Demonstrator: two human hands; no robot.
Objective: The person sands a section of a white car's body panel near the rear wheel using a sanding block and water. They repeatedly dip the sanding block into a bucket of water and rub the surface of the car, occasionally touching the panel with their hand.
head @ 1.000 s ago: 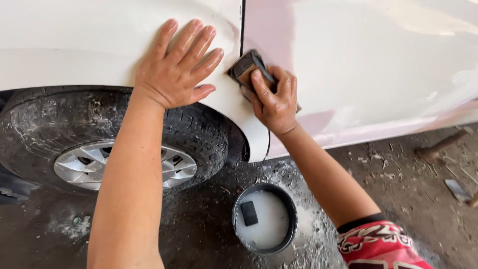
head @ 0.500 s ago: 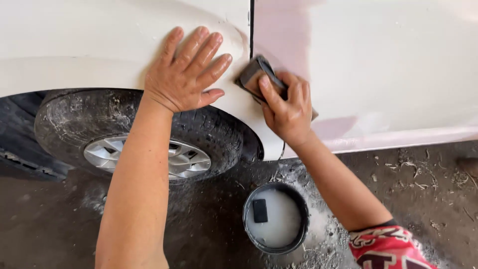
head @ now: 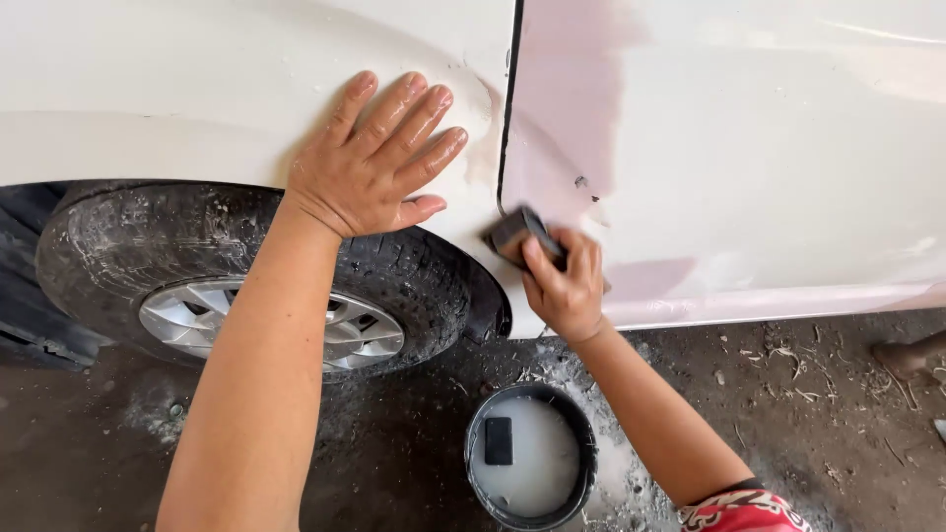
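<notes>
Head view: your white car body panel (head: 749, 128) fills the top, above the dusty black tyre with silver hubcap (head: 256, 296). Your left hand (head: 370, 163) lies flat on it, fingers spread wide. Your right hand (head: 562, 281) grips the dark rectangular sanding block (head: 510, 234) against the panel's lower edge, above the round black water bucket (head: 530, 455).

There was a single view, from a camera worn on the person's head. It looked down and forward at close range onto the side of a white car (head: 690, 118), which filled the upper frame. The wheel (head: 266, 296) sat at middle left, and the dirty floor (head: 808, 414) ran along the bottom.
</notes>
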